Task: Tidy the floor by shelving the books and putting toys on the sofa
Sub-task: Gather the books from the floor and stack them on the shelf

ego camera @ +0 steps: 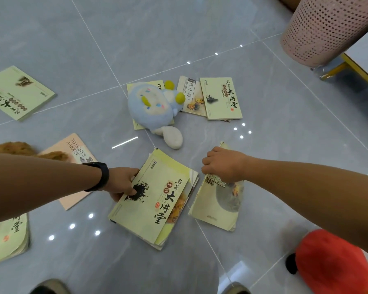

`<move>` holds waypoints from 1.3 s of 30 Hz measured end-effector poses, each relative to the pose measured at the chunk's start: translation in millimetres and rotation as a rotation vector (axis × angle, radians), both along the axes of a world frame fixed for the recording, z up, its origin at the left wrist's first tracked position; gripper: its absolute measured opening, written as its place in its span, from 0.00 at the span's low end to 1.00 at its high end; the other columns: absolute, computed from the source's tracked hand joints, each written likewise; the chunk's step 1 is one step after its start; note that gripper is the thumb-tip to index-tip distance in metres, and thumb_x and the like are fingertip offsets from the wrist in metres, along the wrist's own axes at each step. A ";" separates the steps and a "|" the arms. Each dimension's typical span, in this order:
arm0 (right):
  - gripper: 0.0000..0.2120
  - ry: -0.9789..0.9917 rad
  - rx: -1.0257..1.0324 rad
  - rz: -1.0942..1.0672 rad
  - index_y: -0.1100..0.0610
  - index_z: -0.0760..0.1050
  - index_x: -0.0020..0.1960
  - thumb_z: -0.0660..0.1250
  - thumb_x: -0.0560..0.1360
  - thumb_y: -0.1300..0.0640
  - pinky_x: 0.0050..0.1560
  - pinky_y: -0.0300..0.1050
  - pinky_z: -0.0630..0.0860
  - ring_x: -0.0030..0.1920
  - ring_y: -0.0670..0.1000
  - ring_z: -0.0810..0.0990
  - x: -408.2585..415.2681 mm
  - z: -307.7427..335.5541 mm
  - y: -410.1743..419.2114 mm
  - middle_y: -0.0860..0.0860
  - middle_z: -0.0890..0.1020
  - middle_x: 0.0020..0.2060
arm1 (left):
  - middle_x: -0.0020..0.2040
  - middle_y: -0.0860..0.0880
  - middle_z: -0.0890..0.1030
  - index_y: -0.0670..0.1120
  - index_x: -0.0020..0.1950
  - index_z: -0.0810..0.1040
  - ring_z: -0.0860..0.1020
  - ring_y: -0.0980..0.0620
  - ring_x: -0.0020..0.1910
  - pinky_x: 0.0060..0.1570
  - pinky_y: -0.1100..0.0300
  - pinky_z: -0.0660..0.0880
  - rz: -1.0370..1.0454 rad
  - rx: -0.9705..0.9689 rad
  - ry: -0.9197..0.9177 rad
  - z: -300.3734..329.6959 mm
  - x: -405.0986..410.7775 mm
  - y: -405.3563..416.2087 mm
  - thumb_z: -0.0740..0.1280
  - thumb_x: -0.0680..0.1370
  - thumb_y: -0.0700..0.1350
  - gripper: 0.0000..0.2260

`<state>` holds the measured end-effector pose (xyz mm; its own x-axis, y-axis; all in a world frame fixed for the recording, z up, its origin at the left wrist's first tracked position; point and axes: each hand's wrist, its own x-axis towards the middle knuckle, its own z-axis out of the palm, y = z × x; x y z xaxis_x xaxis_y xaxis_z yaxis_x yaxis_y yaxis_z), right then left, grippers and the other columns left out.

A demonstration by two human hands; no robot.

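From the head camera, the left hand grips the near-left edge of a small stack of paperbacks, fingers curled over the top cover. Just right of it, the right hand curls its fingers on the far end of a single worn paperback lying flat on the floor tiles. These books look thin, light and floppy, with glossy covers likely to slide on tile, so a hold at the spine or a long edge would probably stop them fanning. Beyond both hands lies a blue plush toy, soft and easy to take anywhere; a red plush toy sits below the right forearm.
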<state>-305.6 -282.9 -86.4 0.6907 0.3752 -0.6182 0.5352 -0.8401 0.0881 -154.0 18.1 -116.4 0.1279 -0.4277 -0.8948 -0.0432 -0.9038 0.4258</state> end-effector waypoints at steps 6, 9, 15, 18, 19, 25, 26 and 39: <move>0.14 0.012 0.181 -0.046 0.49 0.73 0.64 0.62 0.78 0.53 0.63 0.48 0.64 0.53 0.51 0.72 0.0 -1.7 31.9 0.47 0.78 0.51 | 0.56 0.52 0.82 0.51 0.66 0.78 0.85 0.51 0.49 0.40 0.54 0.84 0.077 -0.141 -0.204 6.1 -10.8 10.5 0.69 0.80 0.40 0.15; 0.15 0.059 0.146 -0.080 0.50 0.72 0.65 0.55 0.82 0.49 0.63 0.49 0.61 0.55 0.51 0.71 0.0 -2.9 40.9 0.48 0.78 0.52 | 0.53 0.52 0.83 0.52 0.64 0.78 0.85 0.51 0.48 0.41 0.55 0.84 0.128 -0.167 -0.193 3.9 -20.3 12.5 0.69 0.80 0.40 0.14; 0.17 0.041 0.181 -0.099 0.51 0.74 0.60 0.56 0.79 0.42 0.63 0.49 0.60 0.48 0.49 0.68 -2.0 -5.3 39.1 0.46 0.76 0.45 | 0.54 0.47 0.84 0.48 0.60 0.72 0.86 0.47 0.48 0.45 0.49 0.84 0.241 -0.144 -0.154 2.1 -22.4 6.7 0.68 0.81 0.39 0.10; 0.17 -0.007 0.216 -0.076 0.51 0.74 0.57 0.57 0.80 0.41 0.62 0.49 0.60 0.46 0.49 0.66 -6.2 -7.1 38.8 0.45 0.72 0.42 | 0.55 0.48 0.82 0.50 0.59 0.72 0.84 0.47 0.48 0.40 0.54 0.83 0.199 -0.146 -0.281 4.1 -16.2 5.6 0.67 0.80 0.39 0.10; 0.17 -0.019 0.221 -0.065 0.52 0.74 0.56 0.57 0.79 0.40 0.62 0.50 0.61 0.45 0.49 0.66 -7.5 -7.2 39.7 0.45 0.73 0.41 | 0.55 0.48 0.82 0.51 0.59 0.72 0.83 0.48 0.48 0.40 0.56 0.82 0.198 -0.161 -0.336 4.9 -12.3 5.9 0.67 0.79 0.39 0.11; 0.14 -0.249 0.448 0.077 0.53 0.78 0.52 0.65 0.78 0.43 0.52 0.50 0.70 0.43 0.51 0.74 -7.3 -19.6 54.5 0.49 0.81 0.43 | 0.54 0.48 0.83 0.52 0.58 0.76 0.83 0.45 0.51 0.56 0.46 0.80 0.343 -0.221 -0.323 18.2 16.8 5.5 0.63 0.80 0.36 0.12; 0.13 -0.300 0.490 0.105 0.54 0.78 0.51 0.67 0.78 0.44 0.51 0.50 0.70 0.44 0.52 0.75 -4.7 -22.9 57.3 0.49 0.81 0.44 | 0.53 0.47 0.83 0.51 0.56 0.76 0.83 0.45 0.51 0.54 0.48 0.80 0.330 -0.217 -0.351 20.0 21.7 5.8 0.62 0.80 0.36 0.12; 0.23 -0.300 0.285 -1.103 0.53 0.63 0.66 0.67 0.76 0.50 0.60 0.56 0.73 0.60 0.59 0.71 3.2 -25.1 50.7 0.56 0.68 0.62 | 0.49 0.41 0.86 0.41 0.54 0.83 0.84 0.41 0.48 0.52 0.53 0.77 0.559 -0.074 -0.314 25.7 23.6 7.9 0.55 0.83 0.60 0.26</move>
